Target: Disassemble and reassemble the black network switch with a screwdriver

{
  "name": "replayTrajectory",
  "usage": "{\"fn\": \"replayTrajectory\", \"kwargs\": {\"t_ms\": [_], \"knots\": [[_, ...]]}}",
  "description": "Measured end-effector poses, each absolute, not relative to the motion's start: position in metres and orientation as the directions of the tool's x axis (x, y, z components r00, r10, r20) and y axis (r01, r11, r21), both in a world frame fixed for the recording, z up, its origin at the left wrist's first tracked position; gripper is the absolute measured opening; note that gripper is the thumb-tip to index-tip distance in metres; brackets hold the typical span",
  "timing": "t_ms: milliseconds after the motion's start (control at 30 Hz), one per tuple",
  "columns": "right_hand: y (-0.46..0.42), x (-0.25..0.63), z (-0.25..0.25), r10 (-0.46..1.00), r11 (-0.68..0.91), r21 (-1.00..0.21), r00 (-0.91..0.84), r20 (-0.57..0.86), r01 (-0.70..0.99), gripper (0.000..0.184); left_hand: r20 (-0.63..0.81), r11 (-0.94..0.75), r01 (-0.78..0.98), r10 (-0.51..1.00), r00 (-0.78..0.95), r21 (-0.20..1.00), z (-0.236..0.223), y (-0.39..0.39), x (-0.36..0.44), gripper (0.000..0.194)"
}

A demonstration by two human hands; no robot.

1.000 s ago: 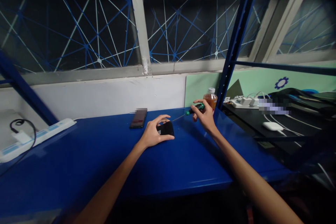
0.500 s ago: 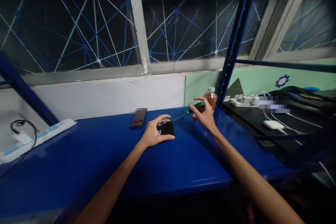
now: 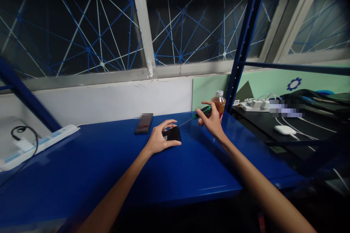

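Note:
My left hand [image 3: 161, 139] grips a small black box-shaped device [image 3: 173, 134] on the blue table, thumb along its near side and fingers over its far side. In my right hand [image 3: 212, 118] is a screwdriver [image 3: 202, 111] with a green and black handle. Its thin shaft slants down to the left, and the tip meets the right end of the device; the exact contact point is too small to make out. A tiny dark bit, perhaps a screw, lies on the table [image 3: 207, 167] just right of the device.
A smartphone [image 3: 144, 123] lies behind my left hand. Behind my right hand stands a bottle of amber drink [image 3: 219, 102]. A white power strip [image 3: 54, 136] runs along the left edge. Blue shelf posts [image 3: 242, 43] rise at both sides; a black desk with cables is at right.
The screwdriver's handle appears turned, with more green showing. Both hands and the black device stay nearly in place; the view has shifted slightly.

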State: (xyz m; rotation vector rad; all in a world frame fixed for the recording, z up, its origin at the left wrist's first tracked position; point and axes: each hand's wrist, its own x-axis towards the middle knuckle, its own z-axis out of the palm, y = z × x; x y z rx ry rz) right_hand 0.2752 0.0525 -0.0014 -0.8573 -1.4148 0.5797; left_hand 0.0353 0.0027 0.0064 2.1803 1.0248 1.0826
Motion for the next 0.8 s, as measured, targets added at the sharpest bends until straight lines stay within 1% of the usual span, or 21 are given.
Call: {"fn": "replayTrajectory", "kwargs": {"t_ms": [67,133,267,333,400,500,567,800], "knots": [[0.0529,0.2751,-0.0005,0.798,0.594,-0.801,0.064,0.599,0.079,0.046,0.450,-0.593,0.406,0.800,0.397,0.696,0.0065,0.0029,0.0354,0.068],[0.0539,0.2755,-0.0002,0.796,0.601,-0.797,0.049,0.604,0.062,0.046,0.450,-0.592,0.405,0.801,0.396,0.697,0.0068,0.0030,0.0355,0.069],[0.0540,0.2759,-0.0012,0.780,0.598,-0.784,0.103,0.617,0.164,0.047,0.448,-0.592,0.412,0.801,0.398,0.693,0.0078,0.0025,0.0358,0.069],[0.0528,0.2752,-0.0006,0.785,0.594,-0.789,0.104,0.611,0.159,0.047,0.450,-0.592,0.417,0.801,0.394,0.689,0.0079,0.0025,0.0357,0.069],[0.0514,0.2744,0.0013,0.804,0.585,-0.806,0.070,0.591,0.084,0.046,0.454,-0.593,0.417,0.801,0.390,0.689,0.0076,0.0028,0.0354,0.069],[0.0509,0.2742,0.0042,0.834,0.551,-0.831,0.015,0.552,-0.074,0.047,0.463,-0.598,0.416,0.798,0.385,0.685,0.0076,0.0030,0.0348,0.069],[0.0518,0.2748,0.0050,0.840,0.540,-0.835,0.007,0.542,-0.103,0.049,0.466,-0.603,0.418,0.794,0.389,0.679,0.0083,0.0024,0.0346,0.069],[0.0527,0.2742,0.0024,0.788,0.592,-0.802,0.147,0.597,0.080,0.047,0.478,-0.617,0.421,0.785,0.395,0.665,0.0101,0.0000,0.0362,0.068]]}}
